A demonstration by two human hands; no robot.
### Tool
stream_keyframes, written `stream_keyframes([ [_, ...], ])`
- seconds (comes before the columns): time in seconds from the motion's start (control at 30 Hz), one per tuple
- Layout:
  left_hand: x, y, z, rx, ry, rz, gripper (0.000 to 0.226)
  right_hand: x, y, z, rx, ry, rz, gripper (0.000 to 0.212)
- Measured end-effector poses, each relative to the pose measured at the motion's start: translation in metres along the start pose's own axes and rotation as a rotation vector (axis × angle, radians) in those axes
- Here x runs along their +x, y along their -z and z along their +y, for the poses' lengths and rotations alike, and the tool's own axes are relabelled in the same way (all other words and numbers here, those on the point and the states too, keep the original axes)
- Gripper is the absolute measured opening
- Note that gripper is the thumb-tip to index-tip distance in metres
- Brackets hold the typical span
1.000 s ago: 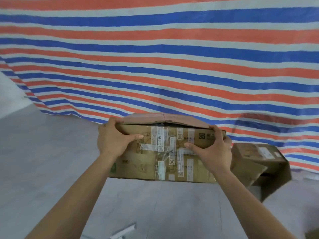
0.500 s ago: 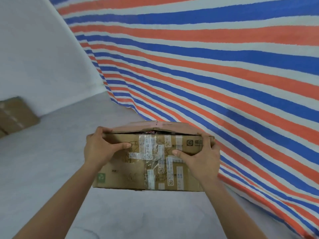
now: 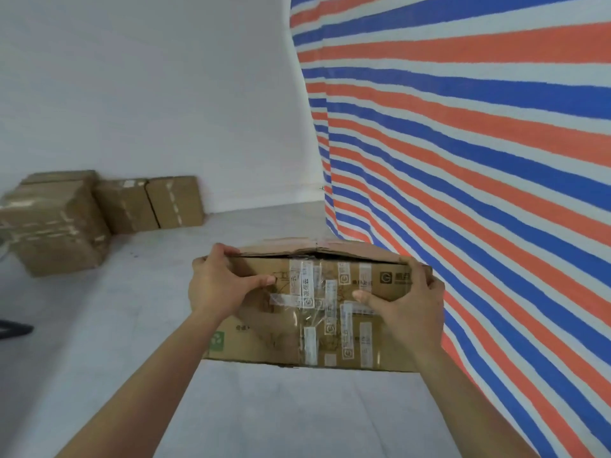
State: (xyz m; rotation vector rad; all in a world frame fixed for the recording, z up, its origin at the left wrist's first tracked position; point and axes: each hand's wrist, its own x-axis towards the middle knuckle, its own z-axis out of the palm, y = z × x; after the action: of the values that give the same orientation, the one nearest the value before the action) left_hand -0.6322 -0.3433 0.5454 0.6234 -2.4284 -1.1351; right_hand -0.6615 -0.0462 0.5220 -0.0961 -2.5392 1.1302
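Grey floor (image 3: 264, 408) under carton (image 3: 330, 312), striped tarp (image 3: 479, 160)

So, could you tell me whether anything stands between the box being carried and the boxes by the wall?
Nothing visible does: only grey floor lies between the held box and the stacked boxes. A dark object sits far left.

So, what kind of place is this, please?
Probably a storeroom or parcel depot: taped boxes stand on the grey floor by a white wall, a striped tarp hangs at the right, and the left hand and right hand grip another box.
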Motion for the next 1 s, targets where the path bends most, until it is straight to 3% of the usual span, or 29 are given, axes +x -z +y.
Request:
stream_keyframes([
  [0.27,0.187,-0.051,-0.003,0.075,0.029,0.097,0.084,0.171,-0.139,-0.019,0.005,0.047,-0.051,0.107],
  [0.47,0.315,-0.088,-0.003,0.142,0.084,0.112,0.083,0.294,-0.242,-0.029,0.132,0.048,-0.18,0.112],
  [0.67,0.43,-0.055,-0.035,0.168,0.216,0.235,0.085,0.389,-0.359,-0.11,0.166,0.162,-0.351,0.106],
  [0.83,0.532,-0.013,-0.11,0.167,0.298,0.353,0.084,0.436,-0.485,-0.197,0.185,0.231,-0.444,0.107],
  [1.0,0.642,0.034,-0.182,0.168,0.334,0.37,0.085,0.458,-0.605,-0.281,0.198,0.218,-0.468,0.107],
])
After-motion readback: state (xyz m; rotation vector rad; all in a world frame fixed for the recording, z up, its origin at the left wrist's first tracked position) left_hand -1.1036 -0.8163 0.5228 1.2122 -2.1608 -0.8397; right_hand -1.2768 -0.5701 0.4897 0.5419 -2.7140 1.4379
